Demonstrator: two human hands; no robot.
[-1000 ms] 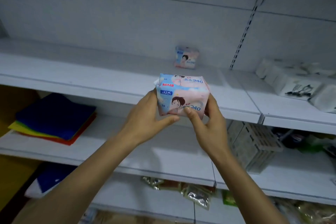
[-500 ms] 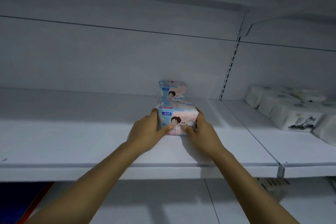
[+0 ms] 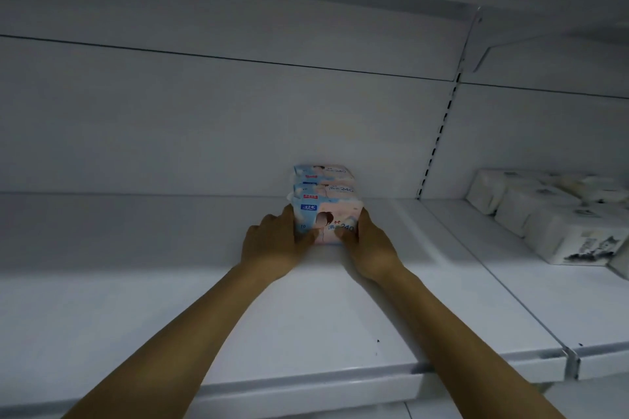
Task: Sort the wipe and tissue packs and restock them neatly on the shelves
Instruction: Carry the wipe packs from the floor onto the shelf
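Observation:
A pink and blue tissue pack (image 3: 327,218) stands on the white shelf (image 3: 136,282), far in towards the back wall. My left hand (image 3: 272,241) grips its left side and my right hand (image 3: 369,245) grips its right side, thumbs on the front face. Right behind it stands a second pack of the same kind (image 3: 323,174), touching or nearly touching; only its top shows over the front pack.
White tissue packs with dark ink drawings (image 3: 558,224) sit in a row on the neighbouring shelf section at the right. A slotted upright (image 3: 439,133) divides the two sections. The shelf's front edge (image 3: 306,381) runs below my forearms.
Both hands have carried the pack from in front of the shelf onto it and pushed it back against the pack at the rear. My view has moved closer and higher.

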